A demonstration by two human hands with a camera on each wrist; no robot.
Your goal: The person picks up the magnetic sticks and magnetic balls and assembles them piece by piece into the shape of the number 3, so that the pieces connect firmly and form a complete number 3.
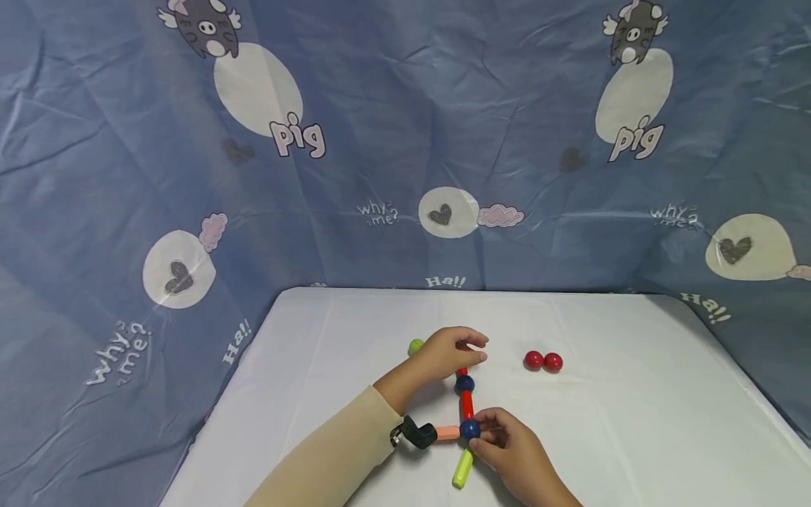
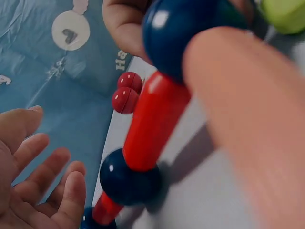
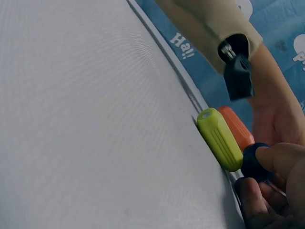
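My right hand (image 1: 516, 454) pinches a dark blue ball (image 1: 470, 429) between thumb and fingers. Joined to that ball are a red rod (image 1: 467, 404), an orange rod (image 1: 447, 433) and a yellow-green rod (image 1: 463, 469). The red rod leads to a second blue ball (image 1: 465, 384), from which another red rod (image 1: 462, 370) runs on under the left hand. The left wrist view shows a third blue ball (image 2: 88, 218) at that far end, partly cut off. My left hand (image 1: 446, 350) hovers over this far end, fingers loosely bent and holding nothing.
Two red balls (image 1: 543, 362) lie side by side on the white table (image 1: 633, 422), right of the left hand. A green ball (image 1: 415, 346) sits partly behind the left hand. Blue printed cloth (image 1: 380, 155) hangs behind the table. A black device (image 1: 418, 433) is strapped at the left wrist.
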